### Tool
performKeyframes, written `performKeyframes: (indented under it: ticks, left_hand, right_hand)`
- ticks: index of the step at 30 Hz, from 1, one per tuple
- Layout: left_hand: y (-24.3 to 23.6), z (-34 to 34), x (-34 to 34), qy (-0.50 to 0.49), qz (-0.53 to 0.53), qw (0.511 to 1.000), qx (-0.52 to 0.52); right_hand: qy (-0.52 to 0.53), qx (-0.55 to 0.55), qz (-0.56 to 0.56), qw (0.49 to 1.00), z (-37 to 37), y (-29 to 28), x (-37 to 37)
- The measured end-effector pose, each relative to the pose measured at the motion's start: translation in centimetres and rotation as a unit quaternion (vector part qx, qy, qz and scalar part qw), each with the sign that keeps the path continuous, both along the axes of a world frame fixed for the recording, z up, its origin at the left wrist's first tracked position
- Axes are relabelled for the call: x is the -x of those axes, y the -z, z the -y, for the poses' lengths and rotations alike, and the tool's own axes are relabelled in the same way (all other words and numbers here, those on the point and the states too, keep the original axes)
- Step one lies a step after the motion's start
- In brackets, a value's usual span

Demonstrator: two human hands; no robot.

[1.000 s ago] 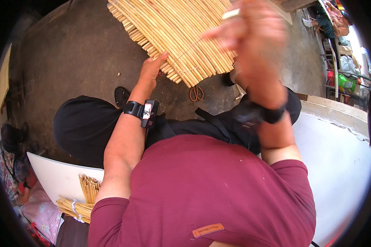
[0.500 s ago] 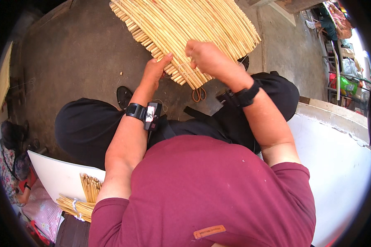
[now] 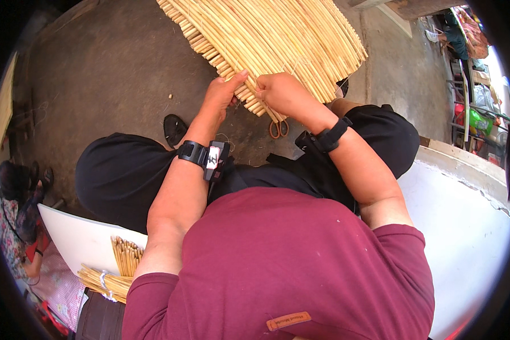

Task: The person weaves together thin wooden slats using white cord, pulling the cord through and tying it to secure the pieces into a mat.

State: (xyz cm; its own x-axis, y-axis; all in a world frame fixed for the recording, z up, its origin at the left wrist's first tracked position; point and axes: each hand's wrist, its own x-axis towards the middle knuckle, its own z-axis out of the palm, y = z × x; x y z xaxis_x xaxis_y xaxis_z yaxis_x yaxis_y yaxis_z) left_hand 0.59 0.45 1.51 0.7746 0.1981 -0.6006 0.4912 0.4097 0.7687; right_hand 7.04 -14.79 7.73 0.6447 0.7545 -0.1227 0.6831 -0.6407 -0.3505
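A mat of thin straw-coloured sticks, bound side by side with fine thread, extends away from me at the top. My left hand grips its near left edge, the thumb on top and the other fingers mostly hidden beneath. My right hand is closed, fingertips pinched together low over the mat's near edge, just right of the left hand. Whatever lies in that pinch is too small to make out. Loose thread ends show on the sticks nearby. Below the mat's near corner, scissors with brown handles are partly covered.
Bundles of similar sticks lie at my left, beside a white board. Another person sits at the far left. A pale panel stands at my right. Shelves with bags are at the upper right.
My right hand has come down from above the mat to its near edge, fingers now pinched. The left hand keeps its grip. Mat and surroundings sit slightly further right in view.
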Motion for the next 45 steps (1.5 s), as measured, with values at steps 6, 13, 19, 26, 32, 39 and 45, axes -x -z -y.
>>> performKeyframes:
  ticks: [6, 13, 19, 26, 32, 39, 45]
  left_hand:
    - [1.5, -0.5, -0.1, 0.015, 0.008, 1.000, 0.011]
    - [1.6, -0.5, -0.2, 0.030, 0.023, 0.999, 0.002]
    - [1.7, -0.4, -0.1, 0.013, 0.038, 0.999, 0.026]
    - [1.3, -0.3, -0.1, 0.032, 0.008, 0.999, 0.005]
    - [0.8, -0.4, -0.1, 0.037, -0.018, 0.999, -0.018]
    - [1.7, -0.4, -0.3, 0.020, 0.031, 0.998, 0.042]
    - [0.5, 0.9, 0.1, -0.052, 0.063, 0.988, 0.129]
  right_hand:
    - [0.114, -0.506, -0.581, 0.628, 1.7, -7.1, -3.1]
    - [0.242, -0.478, -0.163, 0.828, 5.7, -9.1, -6.9]
    - [0.159, -0.118, 0.010, 0.980, 3.9, -5.2, -4.0]
    - [0.019, -0.068, 0.006, 0.998, 0.8, -0.8, -0.1]
    - [-0.006, 0.011, 0.030, 0.999, 0.5, 0.6, 0.0]
    - [0.193, -0.114, -0.566, 0.793, 0.3, -0.6, -0.9]
    - [0.153, -0.391, -0.561, 0.713, 0.5, -2.0, -1.6]
